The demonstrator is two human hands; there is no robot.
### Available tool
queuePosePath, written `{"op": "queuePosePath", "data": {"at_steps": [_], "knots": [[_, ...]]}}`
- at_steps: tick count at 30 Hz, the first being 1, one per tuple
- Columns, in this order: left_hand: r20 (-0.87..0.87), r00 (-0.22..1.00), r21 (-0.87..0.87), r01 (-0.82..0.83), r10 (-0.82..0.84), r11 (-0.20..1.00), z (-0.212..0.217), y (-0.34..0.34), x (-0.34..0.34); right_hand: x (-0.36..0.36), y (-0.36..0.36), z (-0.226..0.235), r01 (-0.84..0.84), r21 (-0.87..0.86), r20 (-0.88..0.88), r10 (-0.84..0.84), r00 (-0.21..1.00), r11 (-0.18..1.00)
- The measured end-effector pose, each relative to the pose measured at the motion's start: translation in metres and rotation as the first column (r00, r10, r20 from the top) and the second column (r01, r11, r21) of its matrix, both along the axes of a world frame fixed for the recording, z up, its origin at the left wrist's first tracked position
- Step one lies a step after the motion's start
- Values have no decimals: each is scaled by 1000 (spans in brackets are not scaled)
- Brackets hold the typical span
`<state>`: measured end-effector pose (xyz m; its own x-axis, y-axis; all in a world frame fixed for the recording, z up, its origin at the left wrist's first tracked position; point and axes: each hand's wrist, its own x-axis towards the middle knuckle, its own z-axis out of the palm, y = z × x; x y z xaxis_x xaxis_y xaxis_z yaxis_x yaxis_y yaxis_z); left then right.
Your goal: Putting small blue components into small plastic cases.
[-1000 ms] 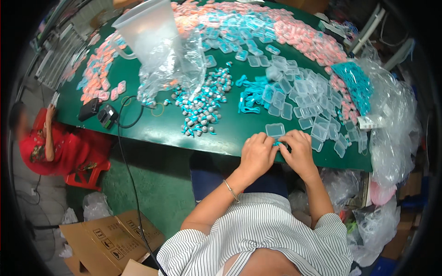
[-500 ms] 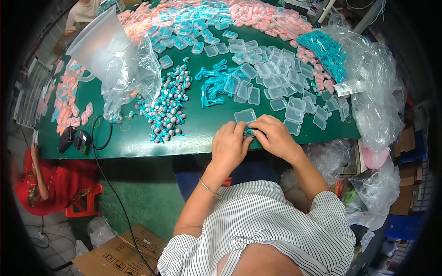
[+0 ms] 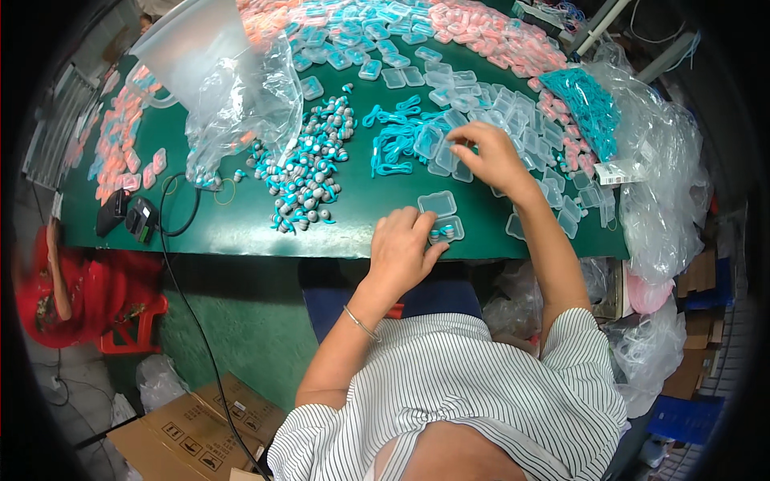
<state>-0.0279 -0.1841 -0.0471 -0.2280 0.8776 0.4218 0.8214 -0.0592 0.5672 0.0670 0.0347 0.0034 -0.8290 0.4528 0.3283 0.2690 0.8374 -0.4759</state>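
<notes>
An open clear plastic case (image 3: 455, 232) lies at the table's near edge, its lid folded back. Inside are a couple of teal-and-grey earplugs (image 3: 442, 232). My left hand (image 3: 403, 250) grips the left side of this case, thumb along its front. Up and to the right, my right hand (image 3: 491, 157) hovers over the empty cases, fingers curled with thumb and forefinger apart; nothing shows between them. Just left of it lie bundled teal cords (image 3: 395, 144). A heap of loose earplugs (image 3: 309, 188) spreads to the left of the cords.
Empty clear cases (image 3: 525, 120) pile up at the right, beside a bag of teal cords (image 3: 581, 112) and crumpled plastic (image 3: 666, 160). A translucent tub (image 3: 192, 56) tilts at the left. Filled pink cases (image 3: 489, 36) line the back. A black cable (image 3: 188, 309) hangs off the edge.
My right hand has left the case and moved up and right toward the cords and empty cases. My left hand stays at the case, whose earplugs now show.
</notes>
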Motion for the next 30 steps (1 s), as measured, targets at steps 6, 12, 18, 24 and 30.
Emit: {"op": "queuePosePath", "data": {"at_steps": [6,12,18,24,30], "knots": [[50,999,26,-2,0,1000,-4,1,-3,-44,6,-14,-81,252,-17,88,996,964],[77,997,35,20,-23,999,-4,0,-3,-64,-21,-8,-167,419,141,118,983,892],[59,998,29,9,-11,1000,-7,-3,-2,-75,-23,-28,-187,611,125,139,982,770],[74,997,56,20,-24,998,-7,0,-4,-41,-27,4,-144,537,-61,209,976,831],[81,997,62,8,-13,998,-8,1,-5,6,-38,2,-185,82,-101,193,976,979]]}}
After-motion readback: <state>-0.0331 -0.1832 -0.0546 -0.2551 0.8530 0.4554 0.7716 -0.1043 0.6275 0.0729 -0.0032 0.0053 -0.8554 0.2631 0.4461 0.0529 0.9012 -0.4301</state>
